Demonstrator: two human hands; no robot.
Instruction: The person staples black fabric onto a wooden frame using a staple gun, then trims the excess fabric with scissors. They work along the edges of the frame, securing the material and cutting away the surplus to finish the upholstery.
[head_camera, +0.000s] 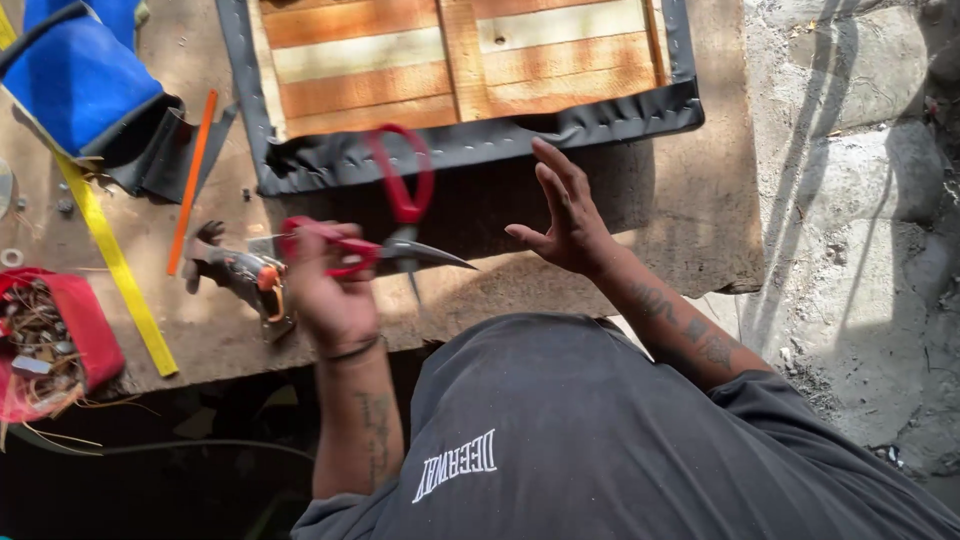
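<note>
My left hand (335, 300) grips one handle of a pair of red-handled scissors (400, 190), held above the wooden bench (690, 220) with the blades spread apart. Just left of this hand, a grey and orange staple gun (245, 272) lies on the bench. My right hand (570, 225) hovers open with fingers apart, holding nothing. It is just below the near edge of a wooden slatted frame (460, 60). Black sheet material (480, 140) is wrapped over that edge and looks wrinkled.
A blue cushion (80, 85) with black material sits at the back left. A yellow strip (115, 265) and an orange stick (190, 180) lie beside it. A red tub (85, 325) of small hardware stands at the left edge. Rough concrete ground (860, 220) lies to the right.
</note>
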